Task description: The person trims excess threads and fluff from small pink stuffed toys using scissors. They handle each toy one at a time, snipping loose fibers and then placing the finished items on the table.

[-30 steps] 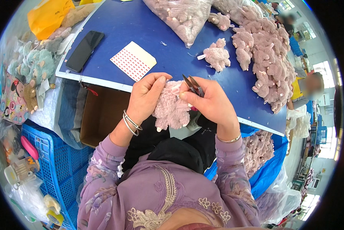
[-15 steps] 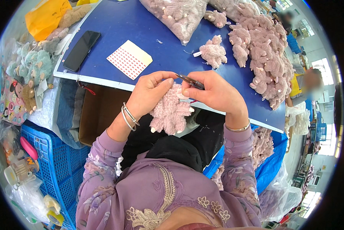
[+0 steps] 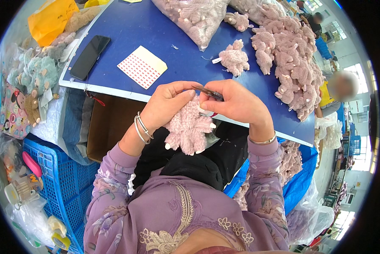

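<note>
A small pink plush toy (image 3: 187, 129) with white paw tips hangs in front of the table edge. My left hand (image 3: 165, 104) is closed on its upper part, thumb and index finger pinching near the top. My right hand (image 3: 244, 103) grips a pair of dark metal thread snips (image 3: 212, 93), whose tips point toward my left fingertips. The right thumb and fingers also lie close to the toy's upper right side, where a bit of white shows. What the left fingertips pinch is too small to make out.
On the blue table (image 3: 185, 63) lie a phone (image 3: 90, 57), a red-marked sticker sheet (image 3: 142, 67), one loose plush toy (image 3: 233, 58), a clear bag of toys (image 3: 194, 19) and a large plush pile (image 3: 289, 63). A blue crate (image 3: 69, 182) stands left; a co-worker (image 3: 332, 91) is at right.
The plush toy has shifted slightly lower. The snips have turned a little in my right hand, with their tips still beside my left fingertips. Both hands keep their hold.
</note>
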The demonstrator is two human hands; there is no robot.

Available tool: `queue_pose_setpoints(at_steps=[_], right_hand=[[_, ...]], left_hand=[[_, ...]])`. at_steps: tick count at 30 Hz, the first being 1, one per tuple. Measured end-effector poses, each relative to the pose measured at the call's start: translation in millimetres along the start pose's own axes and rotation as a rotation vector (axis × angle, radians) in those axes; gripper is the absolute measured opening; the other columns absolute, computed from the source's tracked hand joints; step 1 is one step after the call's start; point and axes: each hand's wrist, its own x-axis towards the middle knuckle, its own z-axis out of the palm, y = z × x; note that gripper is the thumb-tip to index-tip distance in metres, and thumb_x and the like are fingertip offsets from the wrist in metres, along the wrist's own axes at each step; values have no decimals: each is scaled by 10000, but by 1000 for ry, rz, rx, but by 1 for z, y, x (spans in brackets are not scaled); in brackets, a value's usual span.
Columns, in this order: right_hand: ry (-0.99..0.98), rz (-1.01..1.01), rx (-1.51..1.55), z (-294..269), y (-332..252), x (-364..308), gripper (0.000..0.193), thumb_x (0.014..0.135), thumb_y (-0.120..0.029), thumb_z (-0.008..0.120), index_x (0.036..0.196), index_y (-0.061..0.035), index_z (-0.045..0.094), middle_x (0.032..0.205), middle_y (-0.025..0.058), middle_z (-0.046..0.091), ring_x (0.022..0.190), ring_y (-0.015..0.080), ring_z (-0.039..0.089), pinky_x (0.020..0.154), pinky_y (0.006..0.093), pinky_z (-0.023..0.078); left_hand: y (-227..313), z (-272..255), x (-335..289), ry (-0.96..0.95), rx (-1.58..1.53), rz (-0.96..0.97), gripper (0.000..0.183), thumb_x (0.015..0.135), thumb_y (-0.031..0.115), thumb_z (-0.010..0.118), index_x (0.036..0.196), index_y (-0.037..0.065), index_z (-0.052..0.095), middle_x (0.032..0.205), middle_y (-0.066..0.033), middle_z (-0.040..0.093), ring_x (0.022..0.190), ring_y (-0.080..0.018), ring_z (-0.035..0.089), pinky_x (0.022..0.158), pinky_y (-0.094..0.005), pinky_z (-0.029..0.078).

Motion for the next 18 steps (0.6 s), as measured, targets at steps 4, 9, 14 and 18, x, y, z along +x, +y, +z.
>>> queue_pose_setpoints(at_steps=[4, 9, 14, 18], right_hand=[[40, -5, -19, 3, -2, -1, 126, 826, -94, 657, 869, 3, 588, 705, 0, 553, 669, 59, 491, 598, 246, 426], [275, -105, 90, 2, 5, -6, 157, 811, -94, 680, 885, -19, 562, 701, -27, 512, 633, 42, 464, 561, 219, 405], [394, 46, 450, -9, 17, -26, 236, 875, -228, 619, 987, -20, 609, 705, -61, 487, 546, -11, 373, 441, 179, 292], [281, 12, 376, 16, 30, -17, 364, 844, -281, 667, 1060, 7, 618, 787, -25, 588, 643, 6, 468, 507, 182, 364]], left_hand=[[-4, 0, 0, -24, -41, 24, 281, 935, 47, 512, 1192, -26, 598, 1077, -52, 651, 953, -84, 599, 856, -227, 487], [-9, 4, -1, 6, -153, 31, 284, 925, 62, 536, 1192, -8, 606, 993, -41, 663, 851, -48, 582, 750, -205, 491], [-7, 7, 3, 7, -169, 35, 288, 934, 59, 523, 1205, -8, 593, 1015, -48, 660, 849, -54, 590, 750, -203, 494], [-10, 10, 7, -20, -127, -17, 278, 954, 54, 498, 1213, -19, 571, 1054, -57, 649, 884, -66, 611, 771, -209, 509]])
